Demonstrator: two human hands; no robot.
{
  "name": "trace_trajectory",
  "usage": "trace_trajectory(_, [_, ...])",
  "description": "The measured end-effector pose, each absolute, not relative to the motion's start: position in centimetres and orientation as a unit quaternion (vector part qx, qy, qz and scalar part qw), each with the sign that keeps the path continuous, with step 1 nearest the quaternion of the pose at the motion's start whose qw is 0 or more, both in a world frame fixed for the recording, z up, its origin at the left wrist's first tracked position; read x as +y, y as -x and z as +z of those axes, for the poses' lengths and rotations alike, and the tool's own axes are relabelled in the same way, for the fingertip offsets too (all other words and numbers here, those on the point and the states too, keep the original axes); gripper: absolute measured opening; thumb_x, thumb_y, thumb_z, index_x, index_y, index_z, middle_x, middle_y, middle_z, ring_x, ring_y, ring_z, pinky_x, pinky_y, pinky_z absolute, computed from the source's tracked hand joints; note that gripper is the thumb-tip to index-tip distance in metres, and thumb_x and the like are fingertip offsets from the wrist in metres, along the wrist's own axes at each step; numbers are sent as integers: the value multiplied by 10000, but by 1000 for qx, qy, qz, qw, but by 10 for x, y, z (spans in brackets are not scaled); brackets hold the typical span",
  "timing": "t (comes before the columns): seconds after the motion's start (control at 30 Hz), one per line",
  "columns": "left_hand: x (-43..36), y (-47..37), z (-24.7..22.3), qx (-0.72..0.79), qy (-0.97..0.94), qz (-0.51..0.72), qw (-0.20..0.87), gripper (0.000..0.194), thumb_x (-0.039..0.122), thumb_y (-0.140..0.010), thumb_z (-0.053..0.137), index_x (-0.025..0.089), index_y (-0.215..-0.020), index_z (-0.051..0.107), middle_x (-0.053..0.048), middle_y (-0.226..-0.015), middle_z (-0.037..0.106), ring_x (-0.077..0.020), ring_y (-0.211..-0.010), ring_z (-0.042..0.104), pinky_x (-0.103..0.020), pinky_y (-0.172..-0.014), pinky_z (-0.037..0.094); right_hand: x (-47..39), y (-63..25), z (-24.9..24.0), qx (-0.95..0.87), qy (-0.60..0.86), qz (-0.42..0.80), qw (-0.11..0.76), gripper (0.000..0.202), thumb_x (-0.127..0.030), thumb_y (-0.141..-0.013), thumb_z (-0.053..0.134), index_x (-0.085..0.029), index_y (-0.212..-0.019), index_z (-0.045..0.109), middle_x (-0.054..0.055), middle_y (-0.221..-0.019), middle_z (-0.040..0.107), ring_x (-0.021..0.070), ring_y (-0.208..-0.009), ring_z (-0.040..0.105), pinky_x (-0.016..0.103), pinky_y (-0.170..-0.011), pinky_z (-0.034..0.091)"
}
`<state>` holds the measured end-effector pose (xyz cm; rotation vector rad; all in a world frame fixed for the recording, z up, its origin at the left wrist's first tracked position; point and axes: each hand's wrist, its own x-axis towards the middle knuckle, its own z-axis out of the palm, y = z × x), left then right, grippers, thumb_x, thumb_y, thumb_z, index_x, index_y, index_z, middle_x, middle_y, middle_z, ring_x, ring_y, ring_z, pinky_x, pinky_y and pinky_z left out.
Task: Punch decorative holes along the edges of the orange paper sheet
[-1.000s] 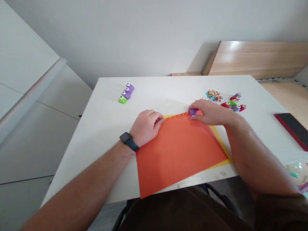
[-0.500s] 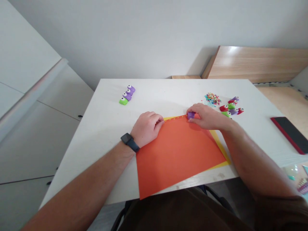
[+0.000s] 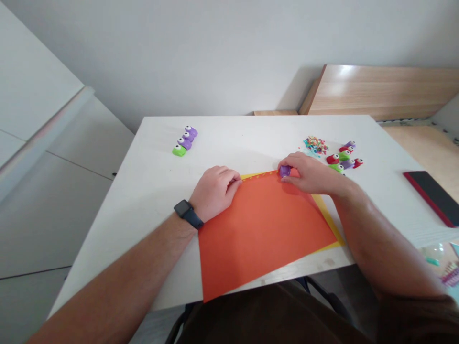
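Observation:
An orange sheet (image 3: 268,229) lies over a yellow sheet (image 3: 324,212) at the front of the white table. Along its far edge runs a row of small punched holes through which yellow shows. My left hand (image 3: 216,192) rests on the sheet's far left corner, thumb and fingers pinched at the edge. At the far edge, to the right, my right hand (image 3: 304,173) grips a small purple punch (image 3: 285,171) between thumb and fingers. Whether the punch bites the paper is not visible.
Purple and green punches (image 3: 185,141) stand in a row at the back left. Paper bits (image 3: 315,145) and more coloured punches (image 3: 347,163) lie at the back right. A black and red case (image 3: 432,196) sits at the right edge.
The view has shifted slightly. My left hand and the sheet's left side appear a little further left. My right hand stays on the purple punch in nearly the same place.

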<state>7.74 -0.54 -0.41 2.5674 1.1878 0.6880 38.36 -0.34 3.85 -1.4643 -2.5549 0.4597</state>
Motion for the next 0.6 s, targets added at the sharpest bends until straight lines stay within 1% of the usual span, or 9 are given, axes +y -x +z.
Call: trace_trajectory(0.6, [-10, -77, 2, 386, -886, 223, 131, 170, 244, -1002, 541, 187, -933, 685, -50, -908, 696, -223, -888, 604, -392, -849, 464, -10, -386, 49, -853, 491, 162, 69, 185, -301, -855, 672, -197, -1007, 678, 99, -1032, 714, 279, -1005, 624, 403, -907, 462])
